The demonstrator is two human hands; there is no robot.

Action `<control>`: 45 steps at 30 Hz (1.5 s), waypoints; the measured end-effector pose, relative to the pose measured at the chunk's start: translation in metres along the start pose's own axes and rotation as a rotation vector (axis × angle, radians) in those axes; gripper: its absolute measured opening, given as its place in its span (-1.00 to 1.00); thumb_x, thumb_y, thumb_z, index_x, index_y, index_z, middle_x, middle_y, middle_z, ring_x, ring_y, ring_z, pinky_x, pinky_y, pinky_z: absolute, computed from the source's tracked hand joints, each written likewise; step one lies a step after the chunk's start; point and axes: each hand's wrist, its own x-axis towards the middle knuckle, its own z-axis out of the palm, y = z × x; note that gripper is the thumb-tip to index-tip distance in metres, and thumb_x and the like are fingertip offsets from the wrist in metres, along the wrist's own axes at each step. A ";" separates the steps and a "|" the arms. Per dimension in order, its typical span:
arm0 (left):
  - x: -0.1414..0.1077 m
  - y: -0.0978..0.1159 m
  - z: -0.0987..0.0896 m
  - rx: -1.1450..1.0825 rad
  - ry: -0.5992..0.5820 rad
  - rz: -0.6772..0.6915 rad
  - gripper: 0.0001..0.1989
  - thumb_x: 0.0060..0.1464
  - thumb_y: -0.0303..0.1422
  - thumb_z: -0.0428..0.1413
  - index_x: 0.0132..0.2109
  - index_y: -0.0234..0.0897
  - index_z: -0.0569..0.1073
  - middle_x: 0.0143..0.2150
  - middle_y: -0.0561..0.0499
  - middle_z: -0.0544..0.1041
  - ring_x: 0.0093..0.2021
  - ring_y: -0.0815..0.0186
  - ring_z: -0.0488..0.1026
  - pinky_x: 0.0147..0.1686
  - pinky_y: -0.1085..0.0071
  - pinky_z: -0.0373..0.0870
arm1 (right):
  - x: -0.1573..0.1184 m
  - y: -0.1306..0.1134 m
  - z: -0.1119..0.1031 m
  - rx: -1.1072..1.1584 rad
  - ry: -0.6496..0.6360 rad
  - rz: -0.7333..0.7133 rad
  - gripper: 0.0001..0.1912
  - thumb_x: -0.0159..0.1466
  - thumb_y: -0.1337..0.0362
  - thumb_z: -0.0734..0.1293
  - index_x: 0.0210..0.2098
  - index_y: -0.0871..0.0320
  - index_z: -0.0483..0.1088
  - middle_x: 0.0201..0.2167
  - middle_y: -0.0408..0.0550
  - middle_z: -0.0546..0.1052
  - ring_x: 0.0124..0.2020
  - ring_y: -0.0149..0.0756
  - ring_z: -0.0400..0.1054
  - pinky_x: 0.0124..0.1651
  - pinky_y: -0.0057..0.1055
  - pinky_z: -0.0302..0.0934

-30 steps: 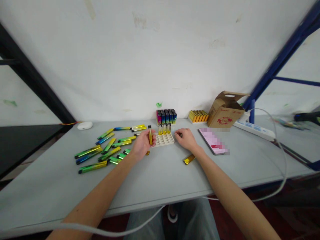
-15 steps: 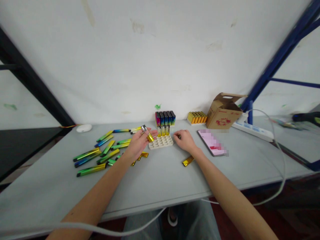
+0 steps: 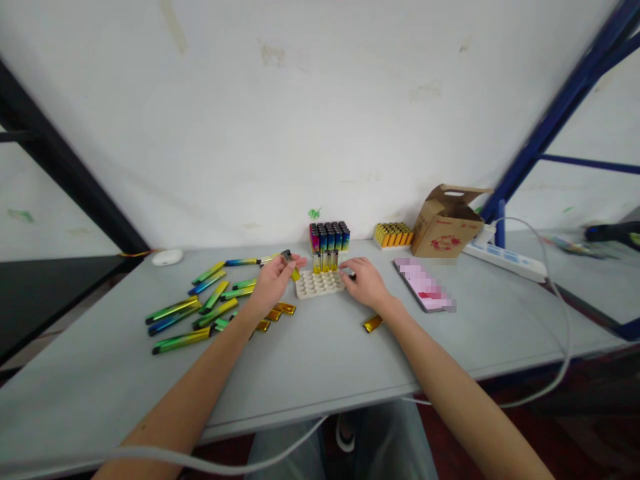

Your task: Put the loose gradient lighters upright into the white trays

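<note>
My left hand (image 3: pixel 275 283) is closed on a shiny gold tube with a silver and dark end (image 3: pixel 295 272), lighter-like in look. It is tilted beside the left edge of a pale tray with round holes (image 3: pixel 320 291). Several similar gold tubes (image 3: pixel 325 261) stand upright in the tray's back row. My right hand (image 3: pixel 367 283) is at the tray's right edge, its fingers curled around a small dark thing (image 3: pixel 353 276), mostly hidden. Left of the tray lie several green-and-yellow tubes with black ends (image 3: pixel 215 313) and some gold pieces (image 3: pixel 285 308). One gold piece (image 3: pixel 373 324) lies by my right wrist.
A block of dark, rainbow-sheened tubes (image 3: pixel 330 237) and a tray of orange ones (image 3: pixel 393 235) stand along the wall. To the right are a cardboard box (image 3: pixel 445 230), a phone (image 3: pixel 423 283) and a power strip (image 3: pixel 510 262). A white case (image 3: pixel 167 257) sits far left.
My left hand has drawn slightly left and turned the gold tube, now more covered by the fingers. The right hand has moved a little left, its fingertips reaching the tray's edge.
</note>
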 end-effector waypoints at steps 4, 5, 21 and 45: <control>0.002 -0.009 0.004 0.020 0.016 0.059 -0.47 -0.04 0.03 0.21 -0.10 -0.34 0.43 -0.11 -0.22 0.61 -0.05 0.09 0.55 0.08 0.06 0.37 | -0.002 -0.014 -0.001 0.125 -0.030 -0.143 -0.79 0.31 0.31 0.26 -0.15 0.20 0.51 -0.14 0.05 0.57 -0.08 -0.20 0.40 0.05 -0.27 0.25; 0.002 -0.011 0.006 0.030 0.017 0.074 -0.46 -0.02 0.03 0.19 -0.08 -0.34 0.43 -0.10 -0.22 0.61 -0.04 0.09 0.54 0.09 0.07 0.37 | -0.003 -0.017 0.000 0.144 -0.040 -0.191 -0.77 0.29 0.31 0.28 -0.11 0.20 0.50 -0.10 0.07 0.56 -0.05 -0.19 0.40 0.07 -0.26 0.24; 0.011 -0.023 0.004 0.188 0.018 0.223 -0.66 0.10 -0.12 0.09 -0.14 -0.31 0.42 -0.10 -0.19 0.59 -0.05 0.15 0.53 0.05 0.14 0.39 | -0.006 -0.031 0.004 0.123 -0.226 -0.374 -0.71 0.24 0.34 0.32 -0.06 0.17 0.53 -0.05 0.05 0.58 0.01 -0.17 0.43 0.12 -0.25 0.23; 0.005 -0.022 0.009 0.369 -0.093 0.145 -0.75 0.10 -0.18 0.04 -0.22 -0.28 0.43 -0.30 -0.04 0.56 -0.23 0.15 0.51 -0.14 0.21 0.43 | -0.007 -0.035 0.001 0.215 -0.288 -0.384 -0.79 0.25 0.40 0.33 -0.16 0.14 0.56 -0.15 -0.01 0.61 -0.08 -0.24 0.46 0.04 -0.31 0.27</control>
